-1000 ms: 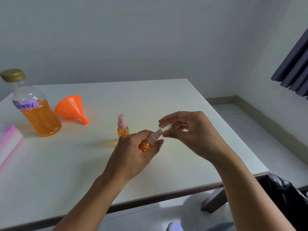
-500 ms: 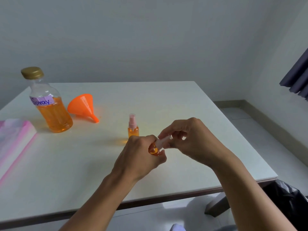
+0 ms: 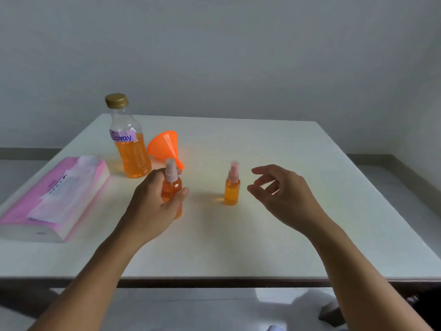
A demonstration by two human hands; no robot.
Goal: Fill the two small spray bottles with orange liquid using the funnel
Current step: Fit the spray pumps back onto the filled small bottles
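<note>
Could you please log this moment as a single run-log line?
left hand: grips first spray bottle, filled, capped | right hand: open, empty | second spray bottle: filled, capped, standing | funnel: lying beside large labelled bottle

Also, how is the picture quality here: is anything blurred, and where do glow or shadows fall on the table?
Head view: soft overall, the left hand and the held spray bottle slightly smeared; head view: light seems to come from the right, so the standing spray bottle and the large bottle throw orange glows leftward on the table; no harsh glare.
</note>
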